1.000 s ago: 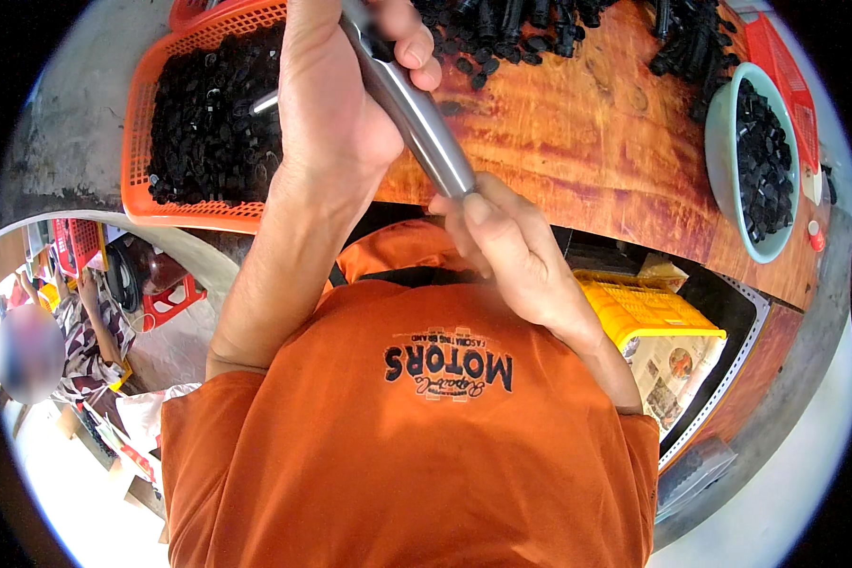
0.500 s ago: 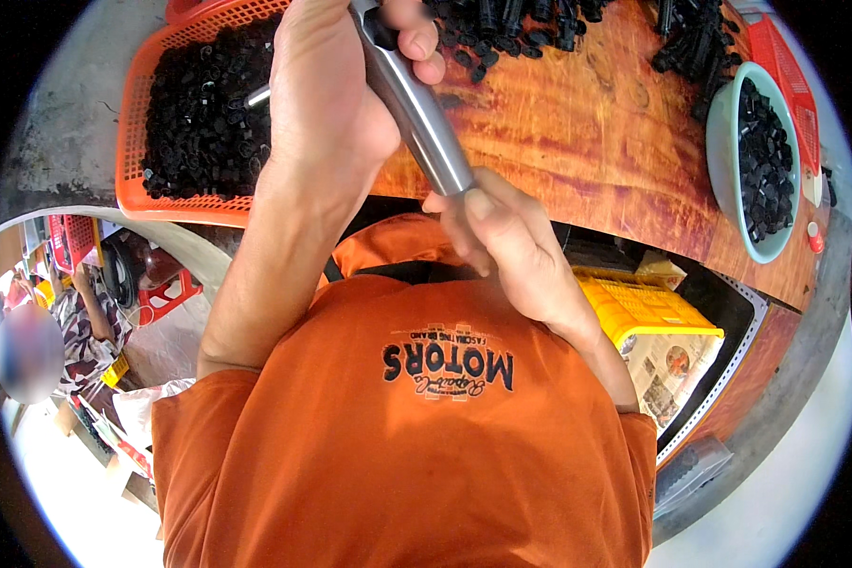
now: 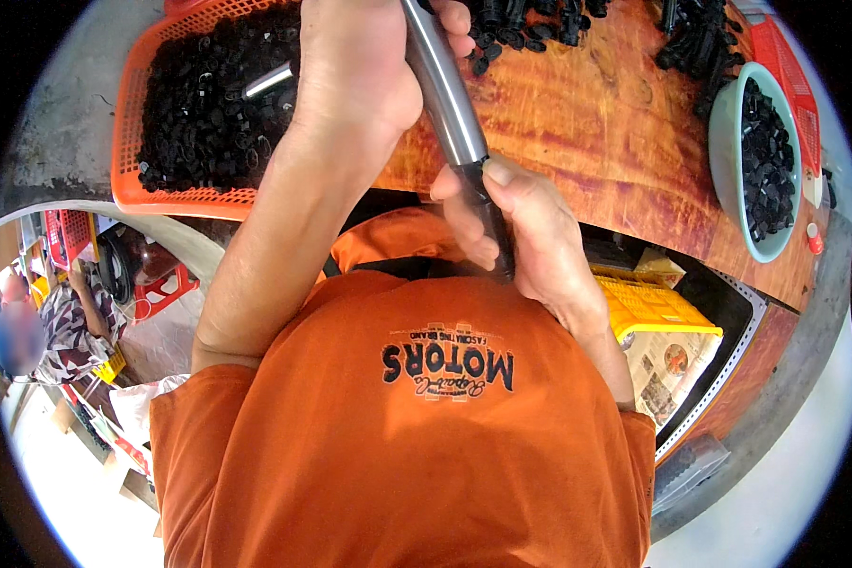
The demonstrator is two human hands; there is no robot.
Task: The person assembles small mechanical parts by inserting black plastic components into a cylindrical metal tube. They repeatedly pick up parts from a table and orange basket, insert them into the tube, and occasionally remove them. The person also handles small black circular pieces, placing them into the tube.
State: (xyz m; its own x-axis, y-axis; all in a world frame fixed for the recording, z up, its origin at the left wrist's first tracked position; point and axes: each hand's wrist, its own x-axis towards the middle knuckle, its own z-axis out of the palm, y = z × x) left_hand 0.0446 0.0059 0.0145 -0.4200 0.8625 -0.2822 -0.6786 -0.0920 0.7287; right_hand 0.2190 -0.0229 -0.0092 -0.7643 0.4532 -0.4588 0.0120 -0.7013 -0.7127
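A shiny metal tube (image 3: 452,104) slants down between my two hands. My left hand (image 3: 360,80) is wrapped round its upper part, with fingertips showing on the far side; the top end is cut off by the frame. At the tube's lower end is a slim black part (image 3: 490,213), slightly blurred, pointing toward my shirt. My right hand (image 3: 544,218) holds that black part between thumb and fingers. A short silver rod (image 3: 268,81) sticks out left of my left hand, over a basket; whether it joins the tube is hidden.
An orange basket (image 3: 185,201) of small black pieces stands at left on the wooden table (image 3: 596,123). Black parts (image 3: 530,24) lie at the far edge. At right are a pale-blue bowl (image 3: 724,156) of black pieces and a red basket (image 3: 788,80). A yellow crate (image 3: 667,308) sits below. Another person is at far left.
The tube and both hands have shifted slightly to the right, the tube's lower end also upward. The black part now shows below the tube, where my right fingers closed round its end before.
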